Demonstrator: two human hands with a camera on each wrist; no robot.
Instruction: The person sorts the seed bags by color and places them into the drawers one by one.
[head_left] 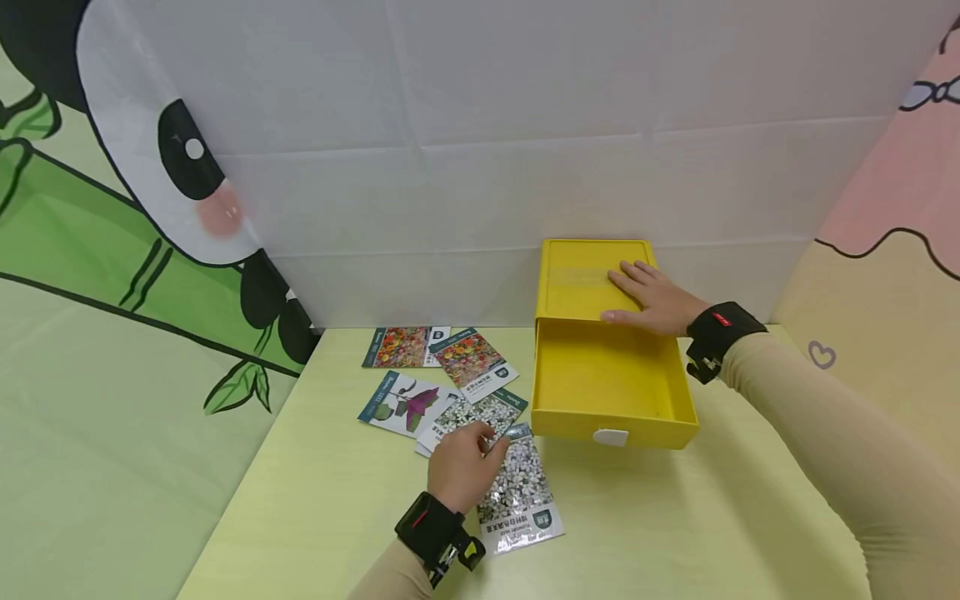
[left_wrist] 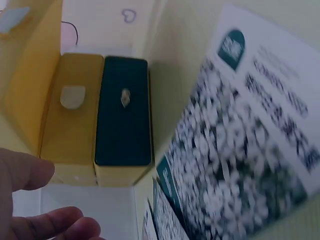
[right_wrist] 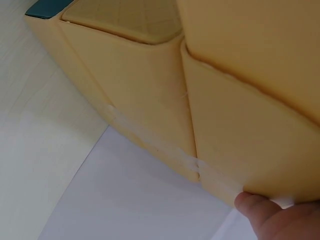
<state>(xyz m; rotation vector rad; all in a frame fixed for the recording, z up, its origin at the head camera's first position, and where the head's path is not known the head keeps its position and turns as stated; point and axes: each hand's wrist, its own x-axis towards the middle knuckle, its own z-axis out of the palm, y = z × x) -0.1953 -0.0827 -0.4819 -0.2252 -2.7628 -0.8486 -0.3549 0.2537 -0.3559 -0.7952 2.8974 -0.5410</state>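
My right hand (head_left: 652, 300) lies flat with spread fingers on top of a yellow drawer box (head_left: 570, 279), whose top drawer (head_left: 615, 367) is pulled out and bare inside. In the right wrist view, fingertips touch the edge of the box. My left hand (head_left: 462, 468) hovers over seed packets with loosely bent fingers; in the left wrist view its thumb (left_wrist: 30, 170) and fingers are apart, with nothing between them. Beside it lies a white-flower seed packet (head_left: 517, 487). Another white-flower packet (head_left: 491, 408) is partly hidden behind the hand.
Farther back lie a purple-flower packet (head_left: 405, 407) and two orange-flower packets, one (head_left: 474, 367) overlapping the other (head_left: 401, 346). Below the pulled-out drawer are a yellow drawer front (left_wrist: 75, 130) and a dark green one (left_wrist: 122, 135). A white printed cloth (head_left: 450, 200) hangs behind the table.
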